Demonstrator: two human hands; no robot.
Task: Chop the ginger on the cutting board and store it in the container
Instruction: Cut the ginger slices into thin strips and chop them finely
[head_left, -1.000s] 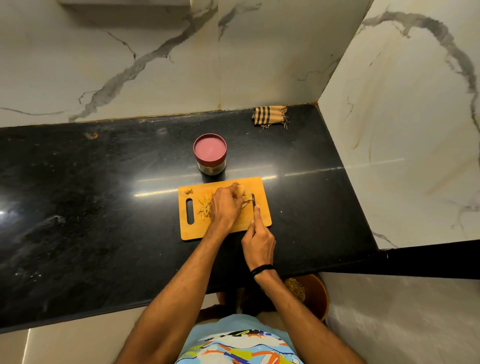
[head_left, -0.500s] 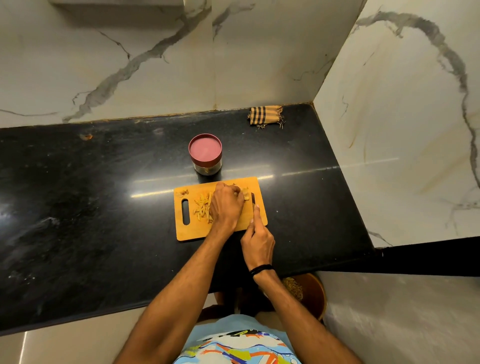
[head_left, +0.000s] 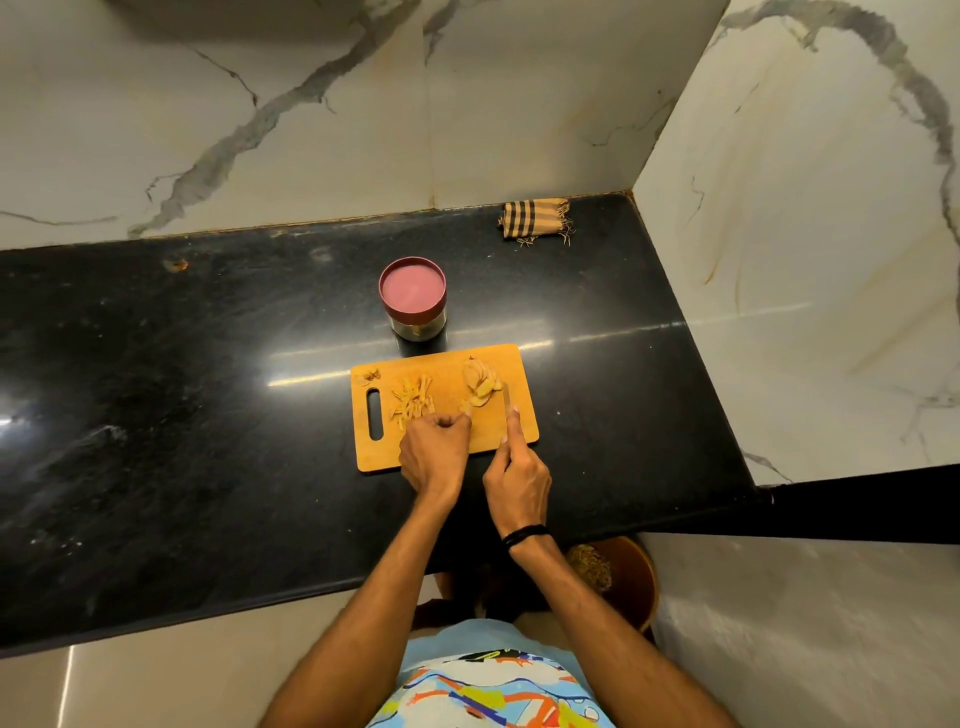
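Looking down from the head view, the person is working at a black tabletop (head_left: 208, 395) with a wooden cutting board (head_left: 445, 376) lying straight ahead. Ginger is sitting on the board in two lots: thin ginger strips (head_left: 412, 402) heaped toward 9 o'clock beside the handle slot, and flat ginger slices (head_left: 481, 381) fanned out toward 1 o'clock. A scrap of peel (head_left: 370, 375) is lying at the board's 10 o'clock corner. The container (head_left: 415, 325), with its red lid (head_left: 412, 285) on, is standing on the tabletop just beyond the board at 12 o'clock, apart from it. A striped cloth (head_left: 535, 218) is lying farther off at 1 o'clock, against the wall.

The left hand (head_left: 434, 452) is resting over the board's near part with its fingers curled, and thumb and forefinger appear to be pinching the nearest of the slices. The right hand (head_left: 517, 480) is wrapping the handle of a knife (head_left: 506, 402), forefinger stretched along the blade's back, with the blade pointing to 12 o'clock just beside the slices on their 3 o'clock side.

The slices are looking light, thin and damp, so they are likely to be sliding about or sticking to the blade. I am judging the best hold to be fingertips pressing a small stack down from above, knuckles tucked back from the edge. The lid is needing to come off before storing, and the loose strips are probably calling for scooping rather than pinching one by one.
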